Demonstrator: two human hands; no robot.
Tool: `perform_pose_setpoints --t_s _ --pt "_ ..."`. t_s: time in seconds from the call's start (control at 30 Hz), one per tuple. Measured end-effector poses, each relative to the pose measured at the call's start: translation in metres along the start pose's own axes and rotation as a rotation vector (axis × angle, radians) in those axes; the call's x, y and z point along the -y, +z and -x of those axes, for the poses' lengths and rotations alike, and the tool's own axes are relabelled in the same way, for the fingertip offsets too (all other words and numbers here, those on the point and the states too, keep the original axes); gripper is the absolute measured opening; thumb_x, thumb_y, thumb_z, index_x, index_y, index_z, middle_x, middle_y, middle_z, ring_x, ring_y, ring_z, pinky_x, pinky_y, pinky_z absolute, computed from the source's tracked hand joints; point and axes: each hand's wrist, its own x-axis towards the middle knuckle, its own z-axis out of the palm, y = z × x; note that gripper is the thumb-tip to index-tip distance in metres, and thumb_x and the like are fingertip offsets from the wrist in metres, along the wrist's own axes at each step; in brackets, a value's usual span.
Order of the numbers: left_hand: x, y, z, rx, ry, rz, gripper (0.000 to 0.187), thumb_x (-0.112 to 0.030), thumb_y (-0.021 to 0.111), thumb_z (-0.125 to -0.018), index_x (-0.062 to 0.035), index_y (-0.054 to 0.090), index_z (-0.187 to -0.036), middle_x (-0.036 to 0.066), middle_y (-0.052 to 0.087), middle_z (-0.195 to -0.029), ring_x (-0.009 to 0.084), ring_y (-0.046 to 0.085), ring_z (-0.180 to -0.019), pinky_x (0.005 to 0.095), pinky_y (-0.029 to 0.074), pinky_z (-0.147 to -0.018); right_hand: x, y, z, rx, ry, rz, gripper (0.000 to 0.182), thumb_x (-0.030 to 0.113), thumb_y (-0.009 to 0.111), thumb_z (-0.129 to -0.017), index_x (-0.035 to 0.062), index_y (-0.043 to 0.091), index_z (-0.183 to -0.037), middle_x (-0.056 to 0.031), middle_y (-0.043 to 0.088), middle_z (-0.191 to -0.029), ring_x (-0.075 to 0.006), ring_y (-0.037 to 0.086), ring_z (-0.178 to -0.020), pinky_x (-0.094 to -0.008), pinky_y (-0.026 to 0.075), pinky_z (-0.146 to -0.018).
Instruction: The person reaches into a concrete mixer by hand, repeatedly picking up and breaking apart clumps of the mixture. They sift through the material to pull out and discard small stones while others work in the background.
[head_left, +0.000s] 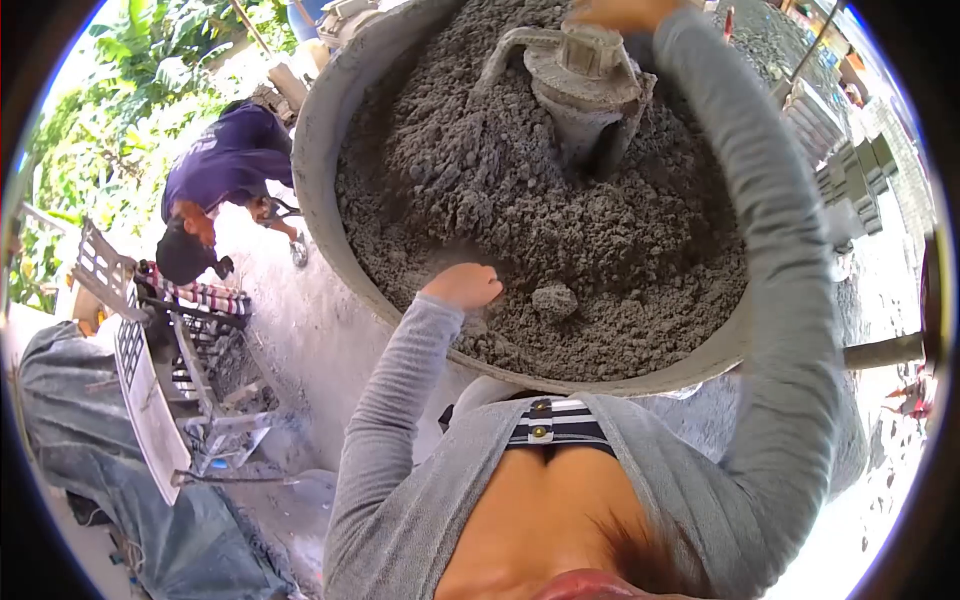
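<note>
A large round mixer drum (322, 215) holds a heap of grey, crumbly concrete mix (460, 180). Over its near left part is my left hand (464, 287), with the fingers curled in; whatever lies inside them is hidden. A bigger grey lump (554, 301) rests on the mix to the right of that hand. My right hand (625, 12) reaches to the far side, just above the mixer's central hub (590, 75), blurred and partly cut off by the top edge. Its fingers cannot be made out.
To the left, a person in a dark shirt (225, 160) bends down beside the drum. A metal frame cart (200, 370) and a dark tarp (110, 450) lie lower left. Stacked grey blocks (858, 180) stand at right, near a horizontal bar (885, 351).
</note>
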Motion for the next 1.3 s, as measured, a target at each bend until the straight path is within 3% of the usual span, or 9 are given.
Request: perform_pose_setpoints --t_s 0.1,0.23,0.37,0.4,0.63,0.8,1.07,1.2,1.3 --pt "-0.002 -0.002 0.000 -0.027 -0.039 0.016 0.036 -0.028 0.045 -0.087 -0.0017 0.065 -0.101 0.019 0.064 -0.105 0.0371 0.059 -0.098 0.0455 0.045 -0.085 0.051 0.114 0.010 -0.220 -0.251 -0.389 0.050 0.043 0.049 -0.094 0.0058 0.056 -0.126 -0.0177 0.056 -0.128 -0.0318 0.053 -0.118 -0.0407 0.040 -0.102" --pt "0.014 0.004 -0.003 -0.059 0.326 -0.122 0.032 -0.023 0.049 -0.086 -0.0009 0.065 -0.102 0.021 0.064 -0.102 0.0394 0.059 -0.096 0.0456 0.047 -0.085 0.091 0.181 0.062 0.326 -0.198 -0.631 0.045 0.041 0.054 -0.089 0.0031 0.065 -0.110 -0.0161 0.066 -0.107 -0.0346 0.061 -0.100 -0.0445 0.047 -0.085" --pt "0.012 0.004 0.000 -0.125 0.207 0.078 0.037 -0.024 0.047 -0.087 0.0006 0.061 -0.110 0.022 0.061 -0.108 0.0381 0.056 -0.104 0.0438 0.045 -0.089 0.086 0.253 0.118 0.240 -0.261 -0.558 0.048 0.045 0.054 -0.090 0.0007 0.063 -0.106 -0.0184 0.066 -0.095 -0.0362 0.062 -0.092 -0.0463 0.047 -0.080" --pt "0.005 -0.002 0.006 -0.153 0.185 0.065 0.034 -0.020 0.049 -0.087 0.0006 0.060 -0.111 0.021 0.061 -0.110 0.0378 0.056 -0.104 0.0437 0.044 -0.090 0.081 0.226 0.139 0.444 -0.209 -0.625 0.049 0.045 0.052 -0.091 0.0000 0.063 -0.107 -0.0171 0.066 -0.090 -0.0348 0.062 -0.089 -0.0473 0.047 -0.079" --pt "-0.052 -0.050 0.010 -0.678 0.272 -0.040 0.039 -0.003 0.047 -0.085 -0.0016 0.052 -0.123 0.018 0.046 -0.133 0.0353 0.044 -0.123 0.0445 0.037 -0.101 0.046 0.222 0.246 0.115 0.085 -0.867 0.050 0.043 0.053 -0.092 -0.0004 0.060 -0.116 -0.0182 0.066 -0.099 -0.0350 0.062 -0.094 -0.0454 0.047 -0.084" --pt "-0.045 -0.050 0.004 -0.830 0.288 0.011 0.035 -0.002 0.049 -0.084 -0.0015 0.058 -0.118 0.016 0.049 -0.130 0.0312 0.049 -0.119 0.0403 0.042 -0.095 0.054 0.245 0.286 -0.093 0.185 -0.987 0.050 0.044 0.054 -0.090 0.0016 0.060 -0.118 -0.0181 0.065 -0.109 -0.0356 0.060 -0.102 -0.0416 0.047 -0.088" --pt "-0.062 -0.057 0.014 -1.095 0.335 0.081 0.027 0.001 0.053 -0.082 -0.0021 0.063 -0.107 0.013 0.056 -0.121 0.0257 0.056 -0.109 0.0336 0.050 -0.081 0.078 0.261 0.276 0.093 0.111 -0.798 0.045 0.038 0.059 -0.088 0.0018 0.062 -0.113 -0.0174 0.066 -0.104 -0.0367 0.061 -0.098 -0.0436 0.048 -0.086" --pt "-0.051 -0.059 0.014 -1.113 0.305 0.150 0.025 0.001 0.052 -0.082 -0.0023 0.063 -0.104 0.013 0.056 -0.120 0.0229 0.057 -0.106 0.0318 0.051 -0.077 0.117 0.273 0.249 0.287 -0.038 -0.735 0.042 0.030 0.063 -0.085 0.0037 0.059 -0.118 -0.0168 0.063 -0.111 -0.0356 0.060 -0.101 -0.0442 0.048 -0.087" --pt "-0.048 -0.066 0.019 -1.115 0.311 0.187 0.025 0.000 0.053 -0.082 -0.0025 0.063 -0.104 0.012 0.056 -0.120 0.0227 0.057 -0.105 0.0316 0.050 -0.077 0.153 0.338 0.227 0.239 -0.515 -0.474 0.054 0.020 0.069 -0.077 0.0131 0.051 -0.128 -0.0114 0.050 -0.130 -0.0323 0.052 -0.116 -0.0437 0.050 -0.089"
